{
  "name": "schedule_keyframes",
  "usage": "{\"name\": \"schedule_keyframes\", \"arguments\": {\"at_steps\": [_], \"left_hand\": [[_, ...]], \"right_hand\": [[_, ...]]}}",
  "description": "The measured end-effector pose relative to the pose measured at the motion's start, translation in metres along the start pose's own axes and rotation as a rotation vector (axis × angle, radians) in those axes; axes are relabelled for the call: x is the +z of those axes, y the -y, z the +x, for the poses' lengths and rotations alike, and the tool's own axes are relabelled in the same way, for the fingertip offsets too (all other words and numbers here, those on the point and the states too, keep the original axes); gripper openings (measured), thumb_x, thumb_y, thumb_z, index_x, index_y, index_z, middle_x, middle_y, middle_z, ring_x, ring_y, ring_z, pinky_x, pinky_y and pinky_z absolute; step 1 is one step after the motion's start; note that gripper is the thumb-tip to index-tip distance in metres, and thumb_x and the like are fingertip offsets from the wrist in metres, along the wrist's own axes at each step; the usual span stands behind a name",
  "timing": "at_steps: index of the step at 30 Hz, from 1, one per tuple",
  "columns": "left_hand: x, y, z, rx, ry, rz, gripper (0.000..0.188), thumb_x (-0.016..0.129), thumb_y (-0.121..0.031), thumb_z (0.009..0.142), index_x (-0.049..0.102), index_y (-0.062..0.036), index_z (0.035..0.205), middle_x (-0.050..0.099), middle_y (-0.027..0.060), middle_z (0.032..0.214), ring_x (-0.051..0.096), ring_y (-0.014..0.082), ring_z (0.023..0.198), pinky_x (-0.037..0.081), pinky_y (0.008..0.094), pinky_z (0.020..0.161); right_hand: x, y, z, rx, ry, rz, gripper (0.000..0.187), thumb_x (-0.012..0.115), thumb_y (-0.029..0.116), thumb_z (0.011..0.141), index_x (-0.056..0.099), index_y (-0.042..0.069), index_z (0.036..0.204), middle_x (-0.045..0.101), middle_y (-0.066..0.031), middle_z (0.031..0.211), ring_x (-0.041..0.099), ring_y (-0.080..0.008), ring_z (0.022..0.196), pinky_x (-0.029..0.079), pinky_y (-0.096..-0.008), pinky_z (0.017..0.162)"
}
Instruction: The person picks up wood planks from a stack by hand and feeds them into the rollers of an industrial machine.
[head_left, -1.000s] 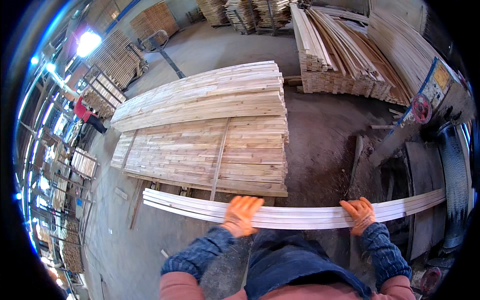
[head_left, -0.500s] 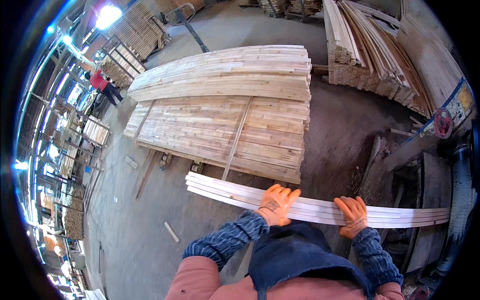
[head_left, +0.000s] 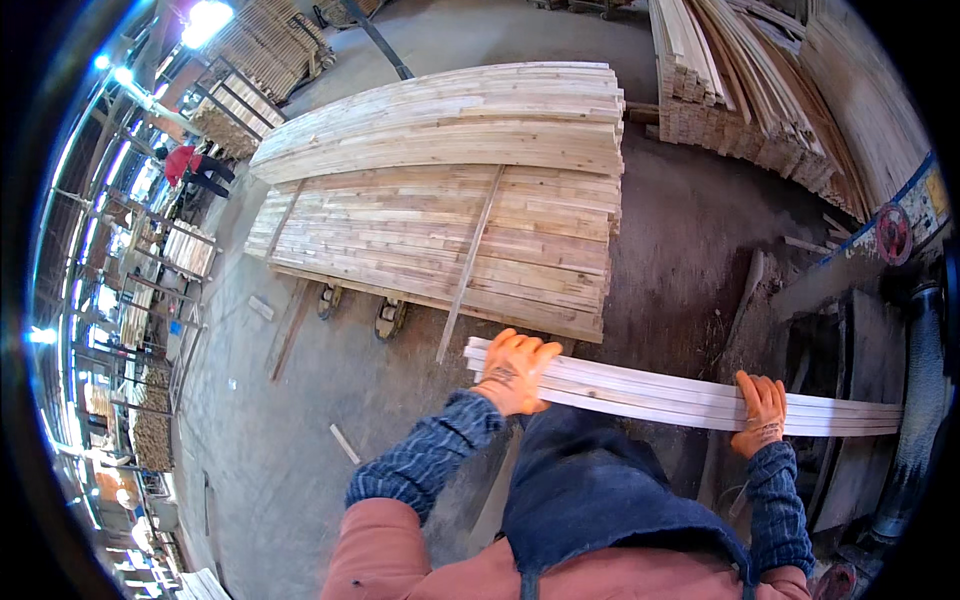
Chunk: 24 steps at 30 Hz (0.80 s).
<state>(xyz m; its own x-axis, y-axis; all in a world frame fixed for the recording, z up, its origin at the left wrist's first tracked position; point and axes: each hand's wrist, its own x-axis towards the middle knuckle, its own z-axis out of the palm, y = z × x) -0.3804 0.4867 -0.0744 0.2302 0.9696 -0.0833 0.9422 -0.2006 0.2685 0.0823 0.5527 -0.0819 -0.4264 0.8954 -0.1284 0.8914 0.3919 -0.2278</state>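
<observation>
Several long, pale wooden strips (head_left: 650, 393) lie side by side in front of me, running rightward toward a dark machine. My left hand (head_left: 516, 373), in an orange glove, is wrapped over the bundle close to its left end. Farther right, my right hand (head_left: 761, 413), gloved the same way, grips the strips with its fingers over the far edge. The thumbs and undersides of both hands are hidden. Beyond the bundle stands a big stack of planks (head_left: 440, 235) in two levels, with a thin wooden batten (head_left: 470, 265) lying across the lower one.
Wheels (head_left: 390, 318) show under the plank stack. To the right are a machine frame with a red handwheel (head_left: 893, 233) and a thick grey hose (head_left: 915, 400). Another lumber pile (head_left: 740, 110) stands back right. A person in red (head_left: 185, 165) bends among racks far left.
The strips have shifted to the right, so less of them sticks out past my left hand. My left hand is now nearer their left end; my right hand has moved right. The far person bends lower.
</observation>
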Motion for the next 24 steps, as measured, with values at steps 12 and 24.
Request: {"name": "schedule_keyframes", "arguments": {"at_steps": [12, 24], "left_hand": [[0.043, -0.132, 0.051, 0.060, 0.020, -0.492, 0.063, 0.083, -0.040, 0.071, 0.066, -0.0003, 0.115, 0.071, 0.0194, 0.097, 0.070, 0.0372, 0.092, 0.055, 0.0461, 0.085], [0.065, 0.010, -0.003, -0.523, 0.065, -0.795, 0.062, 0.077, -0.034, 0.083, 0.062, -0.0012, 0.134, 0.072, 0.0235, 0.119, 0.071, 0.0338, 0.108, 0.056, 0.0422, 0.095]], "right_hand": [[0.034, 0.110, 0.018, -0.356, -0.039, 0.292, 0.106, 0.077, 0.011, 0.050, 0.046, 0.013, 0.152, 0.063, -0.0135, 0.128, 0.060, -0.0325, 0.122, 0.034, -0.0548, 0.117], [-0.022, 0.015, -0.003, 0.174, 0.318, -0.170, 0.106, 0.084, 0.017, 0.052, 0.046, 0.018, 0.151, 0.054, -0.0139, 0.143, 0.045, -0.0336, 0.141, 0.021, -0.0472, 0.127]]}}
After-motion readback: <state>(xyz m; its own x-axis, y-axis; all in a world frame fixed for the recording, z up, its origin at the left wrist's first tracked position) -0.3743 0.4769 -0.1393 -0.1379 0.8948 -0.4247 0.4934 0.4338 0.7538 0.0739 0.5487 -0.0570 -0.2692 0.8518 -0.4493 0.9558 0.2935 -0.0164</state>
